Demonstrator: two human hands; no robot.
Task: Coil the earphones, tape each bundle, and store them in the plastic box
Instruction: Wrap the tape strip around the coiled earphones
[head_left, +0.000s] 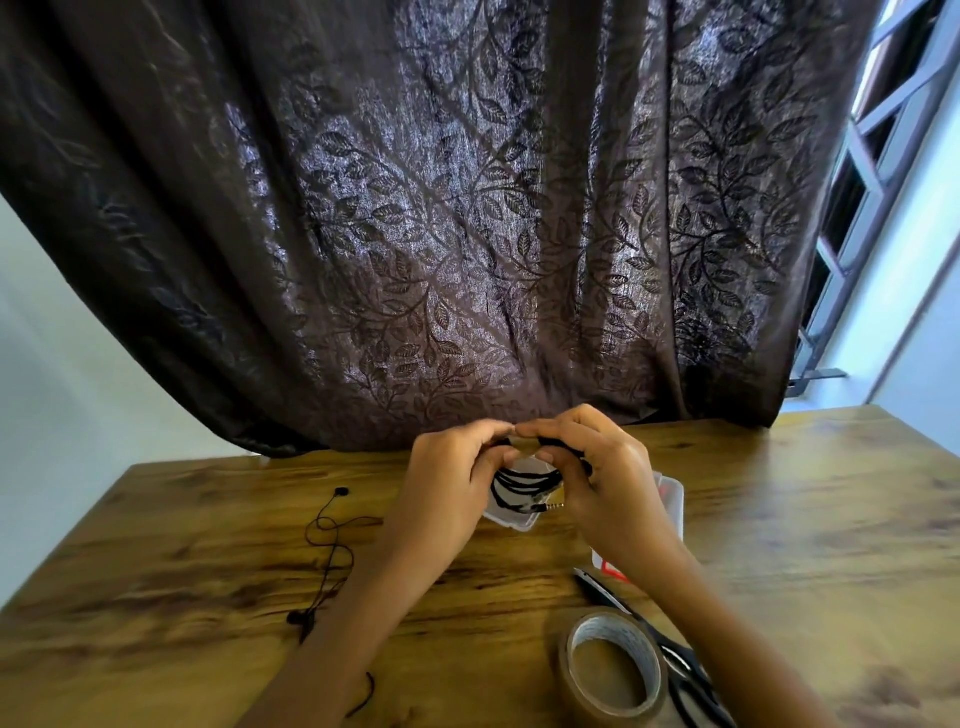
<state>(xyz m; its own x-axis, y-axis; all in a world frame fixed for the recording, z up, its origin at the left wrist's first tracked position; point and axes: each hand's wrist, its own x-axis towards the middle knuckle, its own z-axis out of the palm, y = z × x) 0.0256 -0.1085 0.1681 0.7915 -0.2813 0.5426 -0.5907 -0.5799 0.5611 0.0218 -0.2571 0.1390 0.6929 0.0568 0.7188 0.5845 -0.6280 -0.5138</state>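
Above the wooden bench (208, 571), both hands hold one coiled black earphone bundle (524, 483) just over the clear plastic box (670, 499). Left hand (452, 478) grip is clamped on the left side of the coil; right hand (608, 473) grip is clamped on the right side, fingertips of both meeting at the top of the loop. The metal jack plug (550, 505) projects from the lower edge of the bundle. A second, uncoiled black earphone (327, 561) lies loose on the bench, left of the forearms. A brown tape roll (613, 670) lies near the front edge, beside black-handled scissors (670, 654). A dark leaf-patterned curtain (467, 208) hangs behind.
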